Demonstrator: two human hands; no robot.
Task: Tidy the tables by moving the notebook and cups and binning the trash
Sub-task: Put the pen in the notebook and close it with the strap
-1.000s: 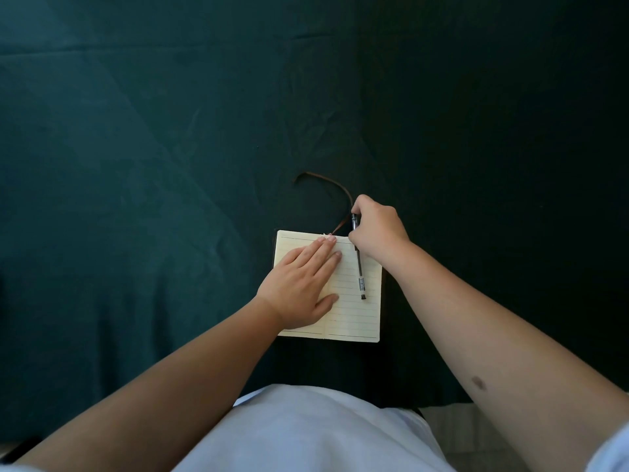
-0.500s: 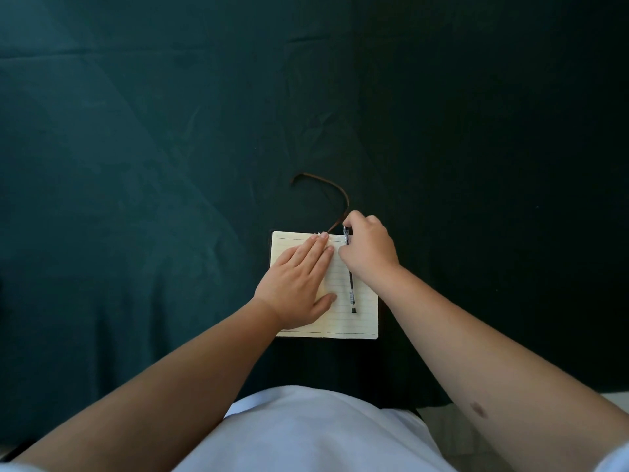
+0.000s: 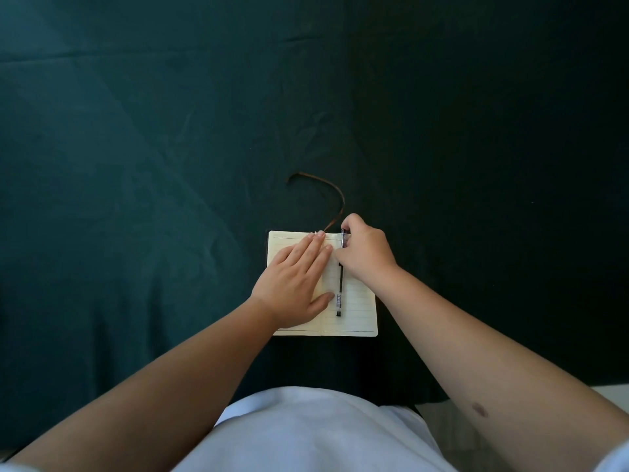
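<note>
An open notebook (image 3: 357,311) with lined cream pages lies near the front edge of a table under a dark green cloth (image 3: 170,165). My left hand (image 3: 296,284) rests flat on its left page, fingers together and pointing toward the top edge. My right hand (image 3: 366,248) is closed on the upper end of a black pen (image 3: 339,294), which lies along the right page close to the centre fold. A brown ribbon bookmark (image 3: 335,192) curls from the notebook's top edge onto the cloth.
The dark green cloth covers the whole tabletop and hangs over the near edge. My white shirt (image 3: 306,434) fills the bottom of the view. A pale strip of floor (image 3: 606,391) shows at the lower right.
My right hand has brought the pen leftward and a little toward me, from the right side of the page to beside the fold. My left hand has stayed flat on the left page.
</note>
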